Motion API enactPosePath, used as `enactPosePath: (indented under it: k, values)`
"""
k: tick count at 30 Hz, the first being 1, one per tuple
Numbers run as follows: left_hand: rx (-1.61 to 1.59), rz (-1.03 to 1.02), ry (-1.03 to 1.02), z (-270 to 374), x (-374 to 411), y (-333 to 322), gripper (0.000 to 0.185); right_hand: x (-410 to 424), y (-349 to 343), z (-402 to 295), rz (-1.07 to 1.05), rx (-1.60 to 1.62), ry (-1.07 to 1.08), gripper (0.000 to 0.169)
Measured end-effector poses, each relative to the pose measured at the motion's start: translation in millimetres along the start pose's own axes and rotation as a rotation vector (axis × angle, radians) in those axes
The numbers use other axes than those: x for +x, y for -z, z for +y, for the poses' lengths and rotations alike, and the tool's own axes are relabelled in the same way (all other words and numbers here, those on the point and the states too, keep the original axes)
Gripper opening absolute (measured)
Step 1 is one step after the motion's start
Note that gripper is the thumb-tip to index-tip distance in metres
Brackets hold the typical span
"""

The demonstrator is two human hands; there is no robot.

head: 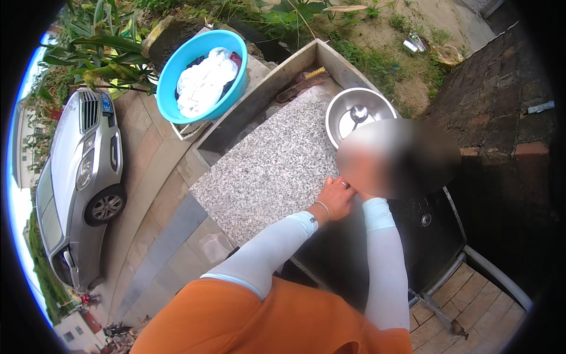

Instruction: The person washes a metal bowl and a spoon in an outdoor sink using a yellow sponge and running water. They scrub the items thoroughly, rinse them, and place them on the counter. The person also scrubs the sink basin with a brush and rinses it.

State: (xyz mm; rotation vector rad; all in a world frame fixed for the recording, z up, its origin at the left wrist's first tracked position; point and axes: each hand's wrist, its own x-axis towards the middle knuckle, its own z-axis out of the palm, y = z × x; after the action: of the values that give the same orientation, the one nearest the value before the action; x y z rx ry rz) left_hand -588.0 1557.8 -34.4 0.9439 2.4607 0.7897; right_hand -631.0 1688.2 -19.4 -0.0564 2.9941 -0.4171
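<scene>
My left hand (pixel 337 199), with a ring and a bracelet, is at the edge of the speckled granite slab (pixel 269 163). Its fingers curl inward beside my right hand (pixel 360 188). A large blurred patch hides most of my right hand and whatever lies around it, so what either hand holds cannot be made out. Just beyond them, a stainless steel bowl (pixel 332 116) rests at the slab's far corner. A metal spoon (pixel 358 113) leans inside it, bowl end up. Pale sleeves cover both forearms.
A turquoise basin (pixel 166 104) of laundry (pixel 208 82) stands left of the concrete trough (pixel 256 95). A yellow-bristled brush (pixel 311 74) lies inside the trough. Right of my hands is a dark sink with a drain (pixel 426 220), near a brick wall (pixel 491 97). A silver car (pixel 79 177) is parked left.
</scene>
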Motion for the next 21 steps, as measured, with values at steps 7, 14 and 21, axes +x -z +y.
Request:
enactPosePath:
  k: [7, 14, 21]
  values:
    - [0.014, 0.038, -0.037, -7.2, -5.1, -4.7, 0.043, 31.0, -31.6, -10.0, -0.040, -0.016, -0.063, 0.040]
    - [-0.409, 0.123, -0.001, -36.0, -41.3, 30.6, 0.041, 10.7, 2.8, -25.9, 0.477, 0.141, 0.073, 0.016]
    - [-0.897, 0.277, 0.295, -52.8, -72.3, 65.5, 0.026, -28.8, 73.0, -23.6, 0.562, 1.248, -0.338, 0.022]
